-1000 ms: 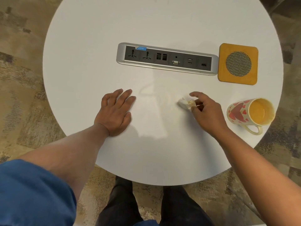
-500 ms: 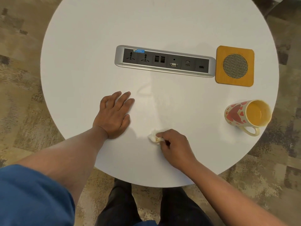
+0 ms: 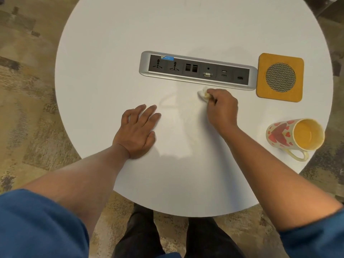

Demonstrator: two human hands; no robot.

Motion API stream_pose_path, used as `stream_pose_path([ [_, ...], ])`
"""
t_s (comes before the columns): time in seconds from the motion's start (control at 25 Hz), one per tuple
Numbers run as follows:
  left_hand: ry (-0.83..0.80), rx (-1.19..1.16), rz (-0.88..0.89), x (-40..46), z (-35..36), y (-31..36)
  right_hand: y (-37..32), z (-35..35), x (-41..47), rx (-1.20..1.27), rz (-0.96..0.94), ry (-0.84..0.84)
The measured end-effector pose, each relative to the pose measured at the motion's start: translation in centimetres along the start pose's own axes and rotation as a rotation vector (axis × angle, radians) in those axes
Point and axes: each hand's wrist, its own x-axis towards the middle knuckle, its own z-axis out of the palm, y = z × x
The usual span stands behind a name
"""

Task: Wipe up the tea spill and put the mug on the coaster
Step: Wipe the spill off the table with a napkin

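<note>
Now right hand (image 3: 222,107) pinches tissue (image 3: 203,94); left hand (image 3: 136,131) flat.

Round white matte tabletop (image 3: 115,53), smooth, with a soft overhead glare around its centre. Silver oval power-and-data strip (image 3: 197,70) is recessed mid-table: dark insert with two mains sockets, network ports, VGA, USB and one more small port, plus a small blue sticker at its top left edge. Floor is mottled beige, olive and brown patterned carpet (image 3: 28,94), visible on all sides of the table. No walls or windows in view.
</note>
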Motion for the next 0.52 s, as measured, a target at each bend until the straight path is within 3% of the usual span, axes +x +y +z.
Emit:
stream_pose_path([
  [0.28, -0.013, 0.012, 0.005, 0.1, 0.0, 0.0, -4.2, 2.3, -1.4, -0.057, -0.318, -0.352],
  [0.52, -0.002, 0.023, 0.009, 0.0, 0.1, 0.0, -1.0, -0.6, -7.0, -0.071, -0.372, -0.693],
])
